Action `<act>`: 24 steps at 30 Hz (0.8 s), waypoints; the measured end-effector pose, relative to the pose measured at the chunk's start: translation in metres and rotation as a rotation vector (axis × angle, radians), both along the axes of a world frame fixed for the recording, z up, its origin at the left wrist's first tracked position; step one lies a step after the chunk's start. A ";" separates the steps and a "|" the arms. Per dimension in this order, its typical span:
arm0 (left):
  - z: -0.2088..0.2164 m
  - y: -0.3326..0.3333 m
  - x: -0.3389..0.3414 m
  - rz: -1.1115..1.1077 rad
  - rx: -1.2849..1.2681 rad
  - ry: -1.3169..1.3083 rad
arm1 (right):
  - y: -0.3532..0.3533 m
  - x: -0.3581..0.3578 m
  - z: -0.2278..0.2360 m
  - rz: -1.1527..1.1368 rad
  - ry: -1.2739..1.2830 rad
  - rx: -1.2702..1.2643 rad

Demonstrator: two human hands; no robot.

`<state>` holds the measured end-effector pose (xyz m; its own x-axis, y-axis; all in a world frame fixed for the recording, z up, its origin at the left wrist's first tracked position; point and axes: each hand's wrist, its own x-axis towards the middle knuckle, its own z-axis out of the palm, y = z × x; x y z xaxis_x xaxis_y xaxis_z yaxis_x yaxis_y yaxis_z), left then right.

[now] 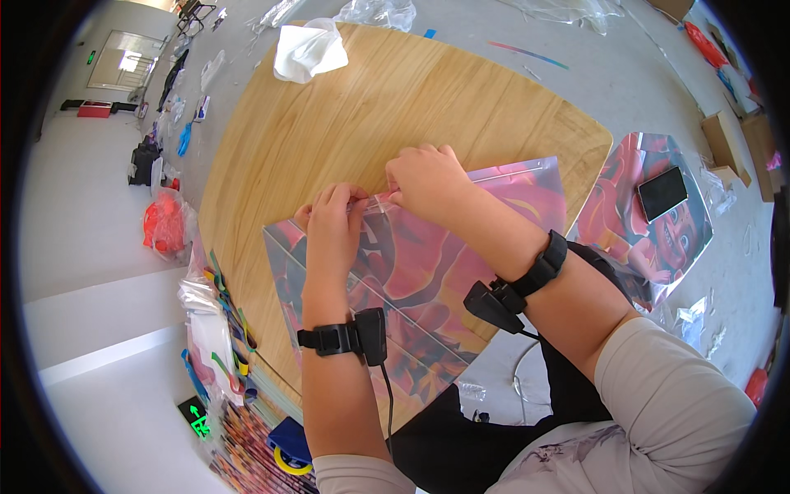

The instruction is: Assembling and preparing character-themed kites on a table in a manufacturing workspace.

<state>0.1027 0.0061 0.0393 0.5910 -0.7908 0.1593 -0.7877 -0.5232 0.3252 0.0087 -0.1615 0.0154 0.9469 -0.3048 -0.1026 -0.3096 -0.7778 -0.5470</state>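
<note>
Right now both my hands are pinched shut on the top edge of a shiny red printed plastic bag point(428, 272) that lies flat on the wooden bench point(370, 107), toward its near edge, with the bag's lower corner hanging off toward my lap. My left hand point(333, 222) grips the bag's upper rim with fingers curled over it, and my right hand point(428, 181) clamps the same rim just beside it, the two almost touching. Each wrist wears a black strap with a small black device; a cable runs down from the left one. At the far edge of the bench sits a crumpled white cloth point(309, 51). Off the bench's right corner, on the floor, another red printed bag point(625, 222) lies with a black phone point(662, 193) resting on it. Along the bench's left edge, on the floor, a stack of colourful printed sheets point(226, 329) lies near a red plastic bundle point(164, 224).
</note>
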 end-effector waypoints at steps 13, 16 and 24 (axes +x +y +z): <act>-0.001 0.004 0.004 0.048 0.009 -0.043 | 0.001 0.002 0.000 -0.006 0.018 0.012; 0.000 0.000 0.001 0.019 -0.005 -0.029 | -0.001 0.001 0.000 -0.001 0.022 0.017; 0.000 -0.001 0.001 0.017 0.025 -0.009 | -0.001 0.000 0.004 0.014 -0.004 0.011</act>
<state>0.1039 0.0050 0.0396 0.6029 -0.7845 0.1452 -0.7815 -0.5442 0.3052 0.0086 -0.1624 0.0194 0.9514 -0.2905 -0.1017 -0.2965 -0.7760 -0.5567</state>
